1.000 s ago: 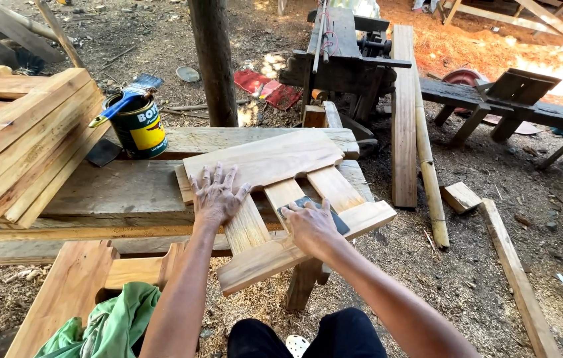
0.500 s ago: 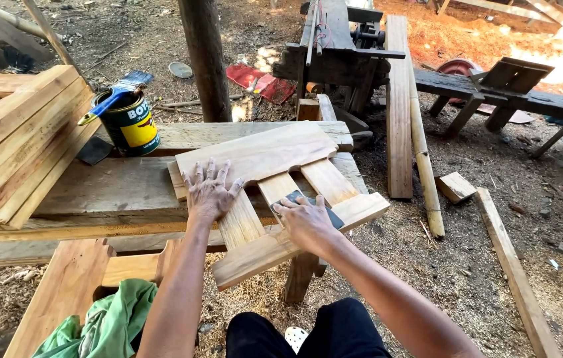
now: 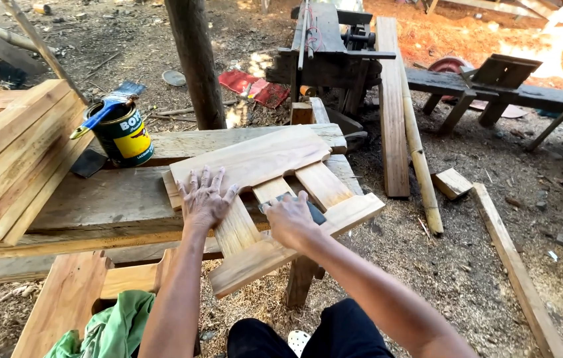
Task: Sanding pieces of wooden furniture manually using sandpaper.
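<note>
A pale wooden frame piece [image 3: 255,159], a shaped top board joined to three slats and a bottom rail, lies on a rough workbench [image 3: 96,199]. My left hand [image 3: 205,199] is spread flat on its left slat, pressing down. My right hand [image 3: 289,217] is closed over a small dark pad, probably a sanding block [image 3: 308,207], resting on the middle slat near the bottom rail [image 3: 354,212].
A paint can [image 3: 125,136] with a blue brush [image 3: 106,109] across it stands on the bench at left, beside stacked planks [image 3: 9,159]. A post [image 3: 195,59], a woodworking machine [image 3: 334,53], loose boards [image 3: 391,99] and sawdust lie beyond. Green cloth [image 3: 109,328] sits at lower left.
My right hand has shifted slightly along the middle slat with the pad under it. My left hand stays pressed on the left slat. The view has tilted a little.
</note>
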